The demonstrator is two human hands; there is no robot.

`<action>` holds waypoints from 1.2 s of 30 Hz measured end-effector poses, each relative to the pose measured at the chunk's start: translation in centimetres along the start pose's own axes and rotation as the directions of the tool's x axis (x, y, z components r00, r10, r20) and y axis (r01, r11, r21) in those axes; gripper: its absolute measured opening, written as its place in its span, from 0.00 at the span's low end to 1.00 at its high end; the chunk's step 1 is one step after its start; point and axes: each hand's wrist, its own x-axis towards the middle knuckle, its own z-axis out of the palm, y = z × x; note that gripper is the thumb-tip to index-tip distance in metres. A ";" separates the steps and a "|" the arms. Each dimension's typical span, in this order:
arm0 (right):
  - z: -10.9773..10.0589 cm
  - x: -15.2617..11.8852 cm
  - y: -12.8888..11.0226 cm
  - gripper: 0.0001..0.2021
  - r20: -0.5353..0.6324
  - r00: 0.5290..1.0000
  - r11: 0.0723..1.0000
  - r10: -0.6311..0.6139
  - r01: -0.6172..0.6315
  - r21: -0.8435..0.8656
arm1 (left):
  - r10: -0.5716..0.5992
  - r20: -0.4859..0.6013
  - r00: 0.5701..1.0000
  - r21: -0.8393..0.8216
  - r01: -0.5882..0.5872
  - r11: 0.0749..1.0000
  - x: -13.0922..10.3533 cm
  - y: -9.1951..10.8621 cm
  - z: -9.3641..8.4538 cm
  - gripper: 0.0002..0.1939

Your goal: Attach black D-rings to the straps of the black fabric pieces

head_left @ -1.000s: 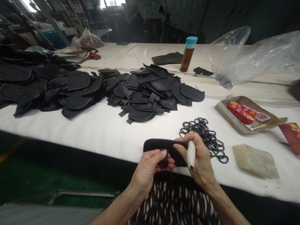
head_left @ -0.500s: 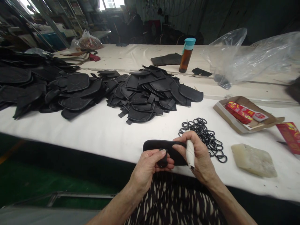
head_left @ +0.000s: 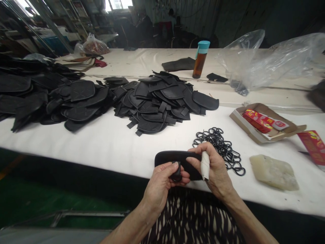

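A black padded piece with a rounded edge (head_left: 166, 156) is held between my two hands at the front of the table. My left hand (head_left: 162, 178) is closed, thumb and fingers pinching the short black strap (head_left: 177, 172) on that piece. In my right hand (head_left: 214, 166) is a tool with a white-wrapped handle (head_left: 205, 166), its thin metal tip pointing away from me. The thumb of that hand also presses on the black piece. Just beyond my right hand lies a heap of black D-shaped rings (head_left: 228, 150).
Piles of similar black pieces (head_left: 152, 101) spread across the left and middle. A bottle with a blue lid (head_left: 200, 60) stands behind. To the right are an open cardboard box (head_left: 264, 123) with red packets, a pale block (head_left: 274, 172) and clear plastic bags (head_left: 274, 64).
Both hands keep nearly the same hold on the black piece and the white-handled tool. The whole view has shifted slightly.
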 end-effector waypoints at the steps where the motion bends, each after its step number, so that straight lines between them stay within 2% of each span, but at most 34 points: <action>1: -0.1 -0.1 0.0 0.06 -0.020 1.000 1.000 0.004 -0.004 -0.004 | 0.003 -0.003 1.000 -0.001 -0.003 1.000 0.0 0.0 0.1 0.12; 4: -1.2 -1.0 -0.1 0.09 -0.118 0.993 0.998 -0.016 0.008 -0.070 | 0.006 -0.006 1.000 0.003 -0.006 1.000 0.0 0.0 0.1 0.12; 6: -2.7 -2.0 -0.1 0.11 -0.165 0.986 0.990 -0.038 0.015 -0.139 | 0.002 -0.018 1.000 0.002 -0.002 1.000 0.1 0.0 0.1 0.12; 9: -5.7 -4.0 0.1 0.12 -0.185 0.982 0.976 -0.023 -0.018 -0.218 | -0.008 -0.031 0.999 -0.013 0.008 1.000 0.0 0.2 0.2 0.11; 12: -8.8 -5.7 0.2 0.20 -0.219 0.975 0.936 -0.029 -0.051 -0.348 | -0.023 -0.045 0.999 -0.036 0.022 0.999 0.1 0.5 0.7 0.09; 14: -10.4 -6.5 -0.1 0.24 -0.275 0.959 0.907 -0.063 -0.060 -0.418 | -0.038 -0.067 0.997 -0.047 0.035 0.998 0.4 0.7 1.1 0.07; 16: -11.5 -7.0 -0.5 0.22 -0.383 0.920 0.896 -0.081 -0.101 -0.432 | -0.050 -0.093 0.994 -0.052 0.045 0.998 1.1 0.8 1.6 0.06; 19: -12.3 -7.3 -1.2 0.15 -0.578 0.816 0.885 -0.018 -0.256 -0.389 | -0.060 -0.133 0.989 -0.047 0.054 0.997 2.2 0.7 2.2 0.09; 21: -12.7 -7.4 -1.3 0.14 -0.652 0.755 0.868 0.066 -0.365 -0.335 | -0.061 -0.155 0.986 -0.042 0.055 0.998 2.7 0.5 2.3 0.10; 23: -13.1 -7.4 -1.1 0.14 -0.680 0.722 0.857 0.126 -0.425 -0.292 | -0.058 -0.174 0.983 -0.040 0.052 0.998 3.0 0.5 2.3 0.11; 25: -13.5 -7.4 -0.6 0.13 -0.705 0.697 0.850 0.131 -0.445 -0.281 | -0.059 -0.194 0.979 -0.041 0.052 0.998 3.1 0.6 2.3 0.11; 28: -14.0 -7.3 0.3 0.13 -0.720 0.684 0.841 0.113 -0.452 -0.298 | -0.083 -0.197 0.977 -0.042 0.076 0.996 3.1 0.7 2.1 0.11; 36: -13.9 -6.6 1.7 0.12 -0.694 0.707 0.842 0.135 -0.451 -0.295 | -0.101 -0.171 0.980 -0.017 0.099 0.995 3.4 0.4 1.5 0.11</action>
